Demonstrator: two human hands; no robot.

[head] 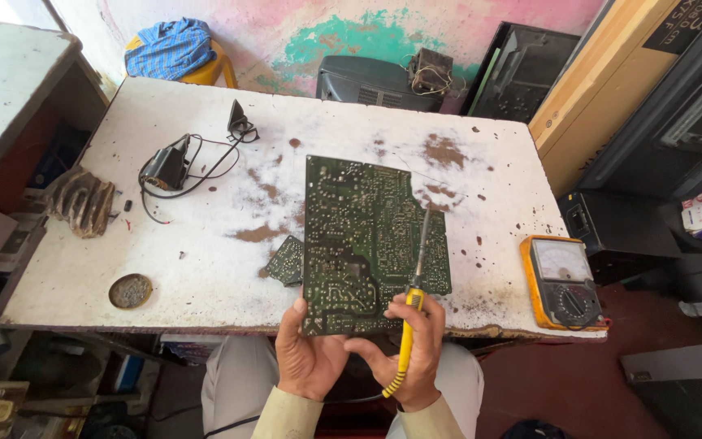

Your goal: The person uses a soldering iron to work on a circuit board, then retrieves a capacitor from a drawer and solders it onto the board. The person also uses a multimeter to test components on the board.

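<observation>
A large green circuit board (363,236) lies solder side up on the white worn table (205,203), its near edge over the table's front. My left hand (306,354) grips the board's near left corner from below. My right hand (412,349) holds a yellow-handled soldering iron (413,305) like a pen, with the metal tip (426,213) resting on the board's right part. A smaller green board piece (288,261) sits just left of the big board.
A yellow analog multimeter (561,281) lies at the table's right front corner. A black adapter with tangled wires (174,167) sits at back left, a round tin (130,290) at front left. Black electronics cases and a cardboard box stand behind and right.
</observation>
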